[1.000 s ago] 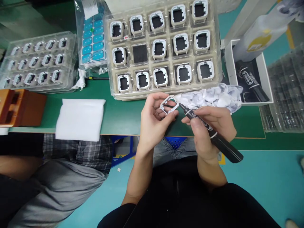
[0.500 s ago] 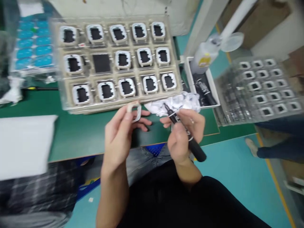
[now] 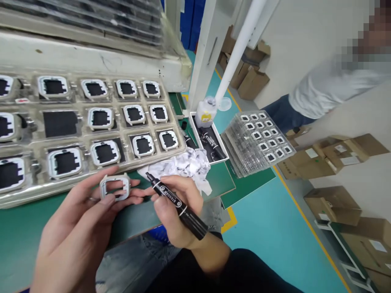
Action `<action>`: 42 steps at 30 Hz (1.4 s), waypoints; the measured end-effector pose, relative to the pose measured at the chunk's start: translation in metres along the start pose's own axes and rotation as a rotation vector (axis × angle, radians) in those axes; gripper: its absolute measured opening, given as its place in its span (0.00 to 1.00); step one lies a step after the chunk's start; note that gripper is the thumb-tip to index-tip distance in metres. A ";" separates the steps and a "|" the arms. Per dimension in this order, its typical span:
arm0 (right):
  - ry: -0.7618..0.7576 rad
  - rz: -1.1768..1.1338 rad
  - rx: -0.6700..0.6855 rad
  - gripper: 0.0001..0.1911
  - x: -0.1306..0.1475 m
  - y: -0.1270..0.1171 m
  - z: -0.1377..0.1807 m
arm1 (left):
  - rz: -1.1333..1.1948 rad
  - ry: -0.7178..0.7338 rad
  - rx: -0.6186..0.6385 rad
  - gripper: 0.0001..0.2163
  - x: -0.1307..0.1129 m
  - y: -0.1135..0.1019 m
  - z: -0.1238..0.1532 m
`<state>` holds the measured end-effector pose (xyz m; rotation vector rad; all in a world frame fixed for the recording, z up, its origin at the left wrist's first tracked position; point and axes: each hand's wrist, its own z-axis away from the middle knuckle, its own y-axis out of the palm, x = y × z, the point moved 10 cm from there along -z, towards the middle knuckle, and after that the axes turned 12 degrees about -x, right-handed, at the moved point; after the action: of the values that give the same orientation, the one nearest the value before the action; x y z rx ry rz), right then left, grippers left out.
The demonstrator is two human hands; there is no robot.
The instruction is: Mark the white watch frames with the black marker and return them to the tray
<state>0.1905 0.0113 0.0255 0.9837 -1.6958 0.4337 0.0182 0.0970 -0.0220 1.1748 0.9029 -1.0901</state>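
White frame point(image 3: 126, 187), white-lettered black marker point(image 3: 193, 223), green table point(image 3: 220, 183), turquoise floor point(image 3: 275, 219)

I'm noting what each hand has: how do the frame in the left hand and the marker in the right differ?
Colour: the frame is white; the marker mostly black.
Shape: the frame is a squarish open ring; the marker is long and straight.
Hold: the left hand has the frame, the right hand the marker.

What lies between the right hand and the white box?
A pile of crumpled white material lies between the right hand, which grips a marker, and the white box; the head view shows it.
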 end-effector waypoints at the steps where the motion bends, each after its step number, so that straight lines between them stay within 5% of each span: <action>1: -0.004 -0.021 0.000 0.18 0.000 0.001 0.000 | -0.015 0.010 -0.017 0.22 0.002 -0.002 0.000; 8: -0.057 -0.008 0.007 0.17 0.007 -0.001 -0.004 | -0.176 0.005 -0.009 0.21 0.002 0.000 0.001; 17: -0.006 -0.004 0.044 0.13 0.009 0.000 -0.005 | -0.036 -0.022 0.114 0.18 -0.002 0.016 0.004; 42: -0.007 0.032 0.030 0.12 0.007 0.000 -0.006 | -0.066 -0.039 0.110 0.16 -0.006 0.020 0.007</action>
<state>0.1936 0.0127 0.0344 0.9817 -1.7176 0.4785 0.0361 0.0918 -0.0101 1.2172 0.8659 -1.2249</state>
